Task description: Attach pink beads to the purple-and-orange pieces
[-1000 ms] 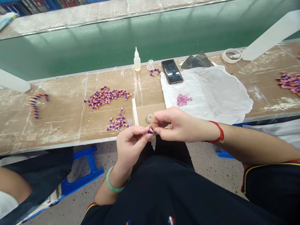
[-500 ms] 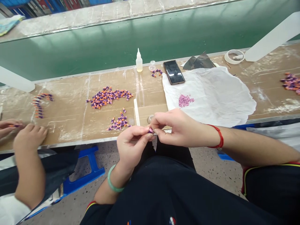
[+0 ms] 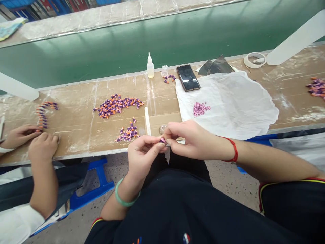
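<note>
My left hand (image 3: 143,157) and my right hand (image 3: 191,139) meet over the bench's front edge. Their fingertips pinch a small purple bead (image 3: 163,140), mostly hidden by my fingers. A small round clear piece (image 3: 162,129) lies just beyond my right fingers. Next to it stands a flat wooden stick (image 3: 147,121). Further left are two heaps of purple-and-orange cone-shaped pieces, a large one (image 3: 118,105) and a smaller one (image 3: 127,133). Pink beads (image 3: 201,109) lie on a crumpled white cloth (image 3: 225,105).
A co-worker's hands (image 3: 31,140) work beside an arc of pieces (image 3: 42,114) at the left. A glue bottle (image 3: 150,66), small jar (image 3: 164,70), phone (image 3: 188,77) and tape roll (image 3: 254,60) stand along the bench's back. A green panel lies beyond.
A co-worker's hands have come in from the left edge and now rest near the arc of pieces. My hands keep their pinch, shifting only slightly.
</note>
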The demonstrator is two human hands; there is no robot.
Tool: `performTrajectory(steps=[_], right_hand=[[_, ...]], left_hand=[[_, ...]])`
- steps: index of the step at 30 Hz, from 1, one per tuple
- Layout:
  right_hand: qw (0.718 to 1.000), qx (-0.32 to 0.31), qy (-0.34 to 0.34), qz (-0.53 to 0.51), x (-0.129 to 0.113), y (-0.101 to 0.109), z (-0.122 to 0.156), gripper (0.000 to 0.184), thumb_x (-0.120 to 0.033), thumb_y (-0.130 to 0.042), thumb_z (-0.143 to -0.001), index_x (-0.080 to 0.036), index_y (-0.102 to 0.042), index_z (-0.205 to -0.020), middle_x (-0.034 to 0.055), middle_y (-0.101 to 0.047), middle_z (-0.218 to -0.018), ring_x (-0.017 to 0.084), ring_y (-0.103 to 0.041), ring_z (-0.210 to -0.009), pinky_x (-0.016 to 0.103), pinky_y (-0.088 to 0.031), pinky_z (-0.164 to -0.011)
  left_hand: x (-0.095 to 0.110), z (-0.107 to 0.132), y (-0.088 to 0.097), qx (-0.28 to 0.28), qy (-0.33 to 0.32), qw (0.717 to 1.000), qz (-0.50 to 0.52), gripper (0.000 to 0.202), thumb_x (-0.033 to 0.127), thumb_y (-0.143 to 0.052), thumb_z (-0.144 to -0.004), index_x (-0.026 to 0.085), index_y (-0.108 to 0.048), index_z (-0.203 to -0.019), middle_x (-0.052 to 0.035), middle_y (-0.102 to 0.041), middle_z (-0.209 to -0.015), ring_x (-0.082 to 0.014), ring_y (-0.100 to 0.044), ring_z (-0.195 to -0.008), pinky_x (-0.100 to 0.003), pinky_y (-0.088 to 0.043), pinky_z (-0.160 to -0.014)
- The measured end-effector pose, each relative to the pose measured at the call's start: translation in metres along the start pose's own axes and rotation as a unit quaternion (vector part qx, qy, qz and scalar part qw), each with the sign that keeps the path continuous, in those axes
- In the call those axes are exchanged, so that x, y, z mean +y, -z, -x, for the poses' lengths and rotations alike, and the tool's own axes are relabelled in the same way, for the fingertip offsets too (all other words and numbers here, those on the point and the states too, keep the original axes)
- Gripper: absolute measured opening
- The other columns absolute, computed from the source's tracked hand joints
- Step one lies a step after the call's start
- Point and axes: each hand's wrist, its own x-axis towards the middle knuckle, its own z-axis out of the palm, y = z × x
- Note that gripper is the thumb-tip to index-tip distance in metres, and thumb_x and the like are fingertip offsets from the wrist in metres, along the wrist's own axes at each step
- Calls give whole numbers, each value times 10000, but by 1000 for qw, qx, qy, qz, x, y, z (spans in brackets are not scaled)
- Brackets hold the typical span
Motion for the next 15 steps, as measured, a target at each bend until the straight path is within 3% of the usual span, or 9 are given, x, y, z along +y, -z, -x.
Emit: performTrajectory(steps=[2,4,6,9,12,15], right_hand=[[999,0,-31,-21,2,3,1,130,-155,-520,-866,-211,-494,-752,-42,-579,-623,81,-501,-527,208,-382,-499],[995,23,-71,-61,5,8,3,124,-186,-554,-876,-221,-511,-766,-21,-624,-666,112,-598,-600,222,-438,-520],[985,54,-114,-118,8,13,5,131,-233,-588,-888,-233,-524,-775,9,-683,-745,171,-714,-780,254,-529,-604],[968,77,-160,-180,13,19,9,146,-275,-617,-891,-241,-534,-776,36,-742,-844,227,-748,-951,328,-605,-757],[961,90,-181,-187,21,21,14,116,-295,-621,-888,-236,-563,-806,51,-767,-898,222,-750,-911,362,-615,-790],[954,135,-206,-171,33,22,21,140,-350,-655,-864,-237,-586,-910,40,-743,-835,205,-730,-798,360,-607,-733]], left_hand=[[0,1,1,6,27,1000,0,131,225,-872,-726,214,-796,-833,-9,-796,-733,-141,-758,-608,-186,-632,-595],[1,2,1,17,46,999,-5,172,233,-887,-700,205,-788,-838,-11,-795,-721,-148,-759,-610,-193,-635,-601],[3,1,1,33,59,998,-17,183,235,-888,-687,195,-777,-826,-12,-790,-705,-152,-756,-602,-202,-632,-596],[4,-2,3,49,65,995,-57,153,230,-853,-706,186,-764,-822,-16,-781,-691,-151,-740,-582,-216,-615,-572],[3,-11,13,8,48,986,-157,93,216,-792,-739,181,-763,-821,-23,-767,-691,-138,-697,-549,-223,-566,-530],[-3,-24,36,-52,-2,945,-323,46,198,-740,-760,182,-766,-795,-25,-732,-670,-136,-642,-558,-242,-509,-528]])
